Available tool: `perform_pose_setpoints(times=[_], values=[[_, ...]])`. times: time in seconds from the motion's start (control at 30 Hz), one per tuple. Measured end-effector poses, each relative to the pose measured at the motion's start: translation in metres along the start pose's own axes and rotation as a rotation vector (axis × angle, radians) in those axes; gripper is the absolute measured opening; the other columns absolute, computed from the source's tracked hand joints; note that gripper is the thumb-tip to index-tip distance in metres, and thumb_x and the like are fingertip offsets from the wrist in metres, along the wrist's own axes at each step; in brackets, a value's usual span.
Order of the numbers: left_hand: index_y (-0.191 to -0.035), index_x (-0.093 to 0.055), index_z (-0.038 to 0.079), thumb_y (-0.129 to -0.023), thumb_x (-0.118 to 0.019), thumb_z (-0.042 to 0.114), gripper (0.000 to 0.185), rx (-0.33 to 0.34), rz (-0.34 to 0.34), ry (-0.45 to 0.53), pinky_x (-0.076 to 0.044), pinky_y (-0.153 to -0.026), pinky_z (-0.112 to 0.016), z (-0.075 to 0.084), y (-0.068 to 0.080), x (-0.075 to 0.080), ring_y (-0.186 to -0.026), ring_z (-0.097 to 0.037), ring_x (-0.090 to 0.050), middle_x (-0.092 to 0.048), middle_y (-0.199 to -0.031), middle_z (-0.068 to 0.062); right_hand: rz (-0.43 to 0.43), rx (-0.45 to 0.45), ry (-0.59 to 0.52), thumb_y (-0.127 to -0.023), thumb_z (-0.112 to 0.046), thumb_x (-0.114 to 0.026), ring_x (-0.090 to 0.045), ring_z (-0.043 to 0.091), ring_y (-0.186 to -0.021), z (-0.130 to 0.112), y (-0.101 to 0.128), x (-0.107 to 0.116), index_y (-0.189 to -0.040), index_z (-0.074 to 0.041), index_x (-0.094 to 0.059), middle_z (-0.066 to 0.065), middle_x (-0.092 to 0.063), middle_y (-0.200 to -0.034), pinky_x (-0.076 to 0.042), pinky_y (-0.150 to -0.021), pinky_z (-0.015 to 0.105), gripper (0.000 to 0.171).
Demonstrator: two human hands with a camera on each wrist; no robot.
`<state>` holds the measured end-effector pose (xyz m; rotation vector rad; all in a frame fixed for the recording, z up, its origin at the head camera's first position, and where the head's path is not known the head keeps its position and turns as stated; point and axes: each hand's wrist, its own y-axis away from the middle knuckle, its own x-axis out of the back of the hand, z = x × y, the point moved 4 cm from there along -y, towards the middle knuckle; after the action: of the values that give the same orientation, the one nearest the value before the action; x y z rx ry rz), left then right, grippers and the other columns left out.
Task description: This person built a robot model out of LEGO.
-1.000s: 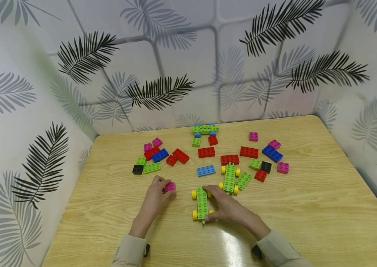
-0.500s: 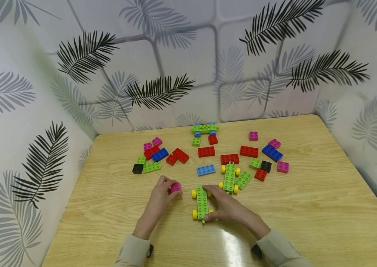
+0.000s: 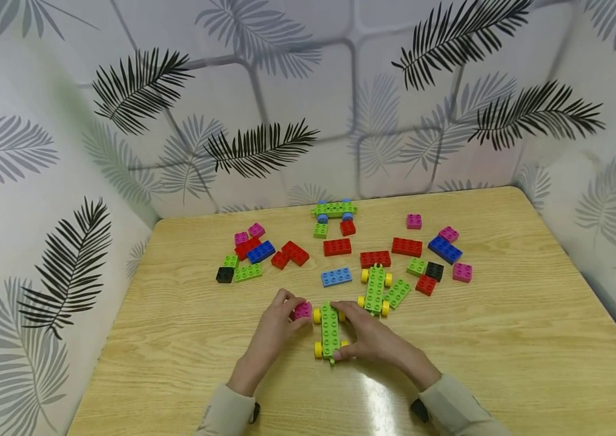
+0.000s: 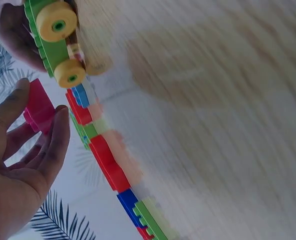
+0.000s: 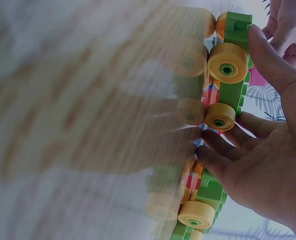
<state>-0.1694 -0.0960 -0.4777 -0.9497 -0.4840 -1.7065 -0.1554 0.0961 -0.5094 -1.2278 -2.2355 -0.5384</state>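
Pink brick (image 3: 302, 310) pinched in the left hand (image 3: 273, 332), thumb and fingertips curled round it, carried right up against the front left yellow wheel (image 3: 317, 315) of the green wheeled chassis (image 3: 331, 332). That chassis sits on the wooden table (image 3: 504, 339), near the front edge. Right hand (image 3: 374, 339) steadies it, thumb at the near end, fingers bent along its right side. Just behind, a second green chassis (image 3: 375, 289) stands on yellow wheels, a light blue brick (image 3: 337, 277) beside it. Farther back, red, green, pink, black and blue bricks lie scattered, and a third chassis (image 3: 334, 210) with blue wheels sits by the wall.
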Motion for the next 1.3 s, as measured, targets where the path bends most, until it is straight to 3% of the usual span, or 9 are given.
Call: perform_pose_setpoints(times=[0.27, 0.5, 0.73, 1.3], values=[[-0.114, -0.066, 0.005, -0.086, -0.073, 0.024, 0.034, -0.035, -0.029, 0.005, -0.041, -0.062, -0.019, 0.014, 0.0, -0.007, -0.077, -0.017, -0.051, -0.048, -0.098, 0.0, 0.0, 0.004, -0.003, -0.072, -0.034, -0.085, -0.035, 0.035, -0.135, 0.0, -0.001, 0.0, -0.147, -0.005, -0.035, 0.017, -0.036, -0.148, -0.032, -0.107, 0.052, 0.094], [-0.116, -0.067, 0.007, -0.087, -0.072, 0.029, 0.036, -0.005, -0.076, -0.022, -0.04, -0.06, -0.019, 0.016, -0.002, -0.018, -0.073, -0.008, -0.045, -0.049, -0.099, 0.003, 0.007, 0.008, -0.003, -0.072, -0.034, -0.085, -0.037, 0.036, -0.135, -0.001, -0.001, 0.0, -0.146, -0.003, -0.036, 0.018, -0.037, -0.147, -0.032, -0.107, 0.051, 0.094], [-0.114, -0.067, 0.007, -0.088, -0.071, 0.029, 0.034, -0.011, -0.105, -0.042, -0.04, -0.059, -0.018, 0.022, -0.005, -0.023, -0.073, -0.008, -0.045, -0.048, -0.099, 0.003, 0.003, -0.003, 0.008, -0.072, -0.035, -0.085, -0.035, 0.034, -0.136, 0.0, -0.001, -0.001, -0.147, -0.005, -0.036, 0.016, -0.036, -0.148, -0.032, -0.108, 0.05, 0.094], [-0.117, -0.066, 0.008, -0.087, -0.072, 0.03, 0.037, -0.051, -0.078, -0.108, -0.04, -0.06, -0.017, 0.029, -0.007, -0.029, -0.073, -0.008, -0.046, -0.048, -0.096, 0.002, 0.019, 0.032, 0.001, -0.071, -0.031, -0.086, -0.038, 0.035, -0.133, -0.001, -0.001, 0.0, -0.145, -0.003, -0.037, 0.018, -0.039, -0.145, -0.033, -0.107, 0.051, 0.093]])
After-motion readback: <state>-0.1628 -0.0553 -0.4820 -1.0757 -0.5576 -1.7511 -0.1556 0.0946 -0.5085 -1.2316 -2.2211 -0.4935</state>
